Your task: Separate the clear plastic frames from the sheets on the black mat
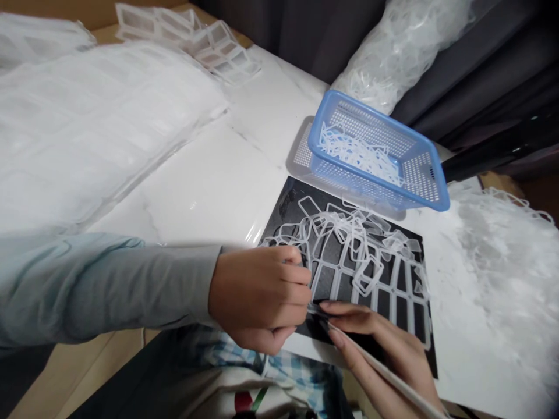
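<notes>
My left hand (pixel 266 297) is closed in a fist over the left part of a black board (pixel 279 201); what it holds, if anything, is hidden. At the board's near edge, my right hand (pixel 384 343) is closed with a thin pale strip (pixel 371 362) between thumb and fingers. On the board lies a translucent plastic sheet (pixel 338 270) with rows of rectangular openings. Loose clear rectangular frames (pixel 367 270) are heaped over its far half, several tangled together. The fingertips of both hands are close together near the sheet's lower left corner.
Beyond the board, a blue basket (pixel 375 189) holds white plastic scraps (pixel 358 154). A large clear bag (pixel 393 52) stands behind it. More loose clear plastic (pixel 510 273) is heaped at right. Stacked translucent sheets (pixel 100 128) cover the table's left side, with others (pixel 218 46) behind.
</notes>
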`<state>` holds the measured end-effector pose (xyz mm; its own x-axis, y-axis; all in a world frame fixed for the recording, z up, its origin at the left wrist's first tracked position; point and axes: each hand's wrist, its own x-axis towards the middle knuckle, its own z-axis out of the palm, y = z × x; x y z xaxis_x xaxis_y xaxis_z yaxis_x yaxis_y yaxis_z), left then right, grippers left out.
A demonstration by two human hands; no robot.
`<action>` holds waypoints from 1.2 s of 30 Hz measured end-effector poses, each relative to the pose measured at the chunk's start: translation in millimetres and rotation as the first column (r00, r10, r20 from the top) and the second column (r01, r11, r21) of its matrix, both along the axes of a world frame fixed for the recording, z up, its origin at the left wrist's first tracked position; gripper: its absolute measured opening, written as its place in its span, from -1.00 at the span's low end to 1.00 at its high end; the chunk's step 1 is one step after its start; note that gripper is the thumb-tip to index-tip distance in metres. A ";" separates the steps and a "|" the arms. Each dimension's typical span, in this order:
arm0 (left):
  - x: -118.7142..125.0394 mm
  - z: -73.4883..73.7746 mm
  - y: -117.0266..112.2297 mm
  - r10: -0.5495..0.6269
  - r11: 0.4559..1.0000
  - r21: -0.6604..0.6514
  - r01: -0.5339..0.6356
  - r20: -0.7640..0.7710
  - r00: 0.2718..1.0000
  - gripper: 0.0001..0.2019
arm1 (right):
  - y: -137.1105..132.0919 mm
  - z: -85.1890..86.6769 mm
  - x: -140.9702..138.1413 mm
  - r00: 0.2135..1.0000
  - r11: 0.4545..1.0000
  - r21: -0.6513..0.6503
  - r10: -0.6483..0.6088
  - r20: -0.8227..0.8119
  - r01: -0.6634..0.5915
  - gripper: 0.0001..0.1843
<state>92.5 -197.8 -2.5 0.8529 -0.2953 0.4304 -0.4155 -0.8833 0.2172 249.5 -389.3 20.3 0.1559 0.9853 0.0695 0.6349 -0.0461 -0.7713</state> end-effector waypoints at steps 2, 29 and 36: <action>-0.2 -1.2 -0.2 -0.004 1.000 -0.010 0.004 0.025 1.000 -0.88 | -2.9 -8.7 -6.4 0.996 0.997 0.021 -0.080 -0.028 0.081 -0.92; 1.9 -2.6 -0.2 0.018 0.997 -0.073 -0.019 -0.016 1.000 -0.86 | -6.1 -28.2 -41.8 0.906 0.965 0.207 -0.226 0.359 0.158 -0.77; 2.4 -2.9 0.1 0.017 0.996 -0.083 -0.018 -0.016 1.000 -0.83 | -8.7 -37.3 -38.2 0.893 0.958 0.236 -0.244 0.378 0.162 -0.84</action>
<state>94.9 -197.7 -5.4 0.8646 -0.2438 0.4394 -0.3958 -0.8691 0.2966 211.3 -398.0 -17.0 0.2697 0.8956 0.3537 0.8832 -0.0837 -0.4614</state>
